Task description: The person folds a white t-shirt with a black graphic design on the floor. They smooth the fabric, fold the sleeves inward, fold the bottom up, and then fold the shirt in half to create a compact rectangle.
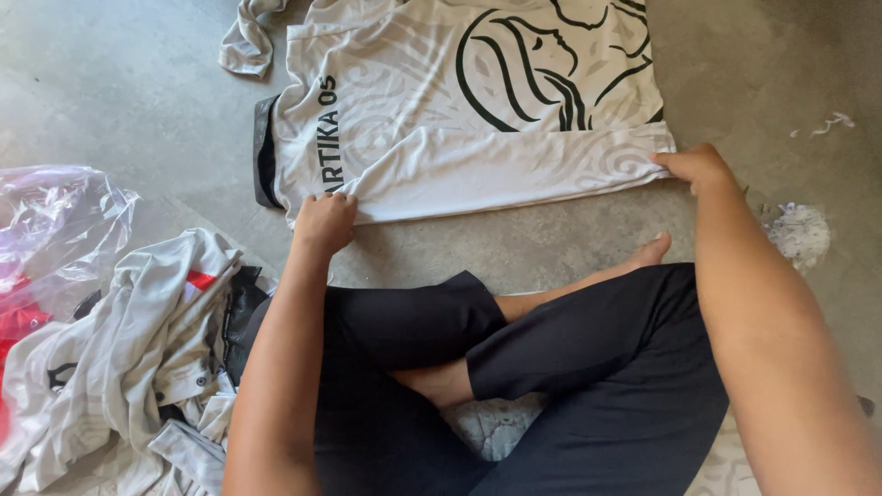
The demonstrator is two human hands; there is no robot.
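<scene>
Landmark: the white jersey (459,110) lies flat on the grey concrete floor (138,101), back side up, with black line art and dark lettering printed on it; every place below is told from it.
Plastic bag: a clear crumpled plastic bag (55,220) sits far to the left of the jersey and lower in the view, with something red showing through it.
Heap of clothes: a pile of white garments (138,367) lies below and to the left of the jersey, just beside the person's left knee, with a scrap of red and some dark cloth tucked among the folds.
Left hand: the left hand (323,220) rests at the jersey's near left corner, close to the dark collar band; its fingers are curled together and pinch the folded edge of the cloth.
Legs: the person sits cross-legged in black trousers (551,367) just below the jersey, one bare foot (649,250) lying close to its near edge.
Right hand: the right hand (698,167) is at the jersey's near right corner, where the sleeve is folded over; thumb and fingers are closed on the cloth edge, gripping it.
Lint: a tuft of white fluff (799,234) lies on the floor to the right of the jersey, past the right forearm, with smaller scraps (831,122) higher up.
</scene>
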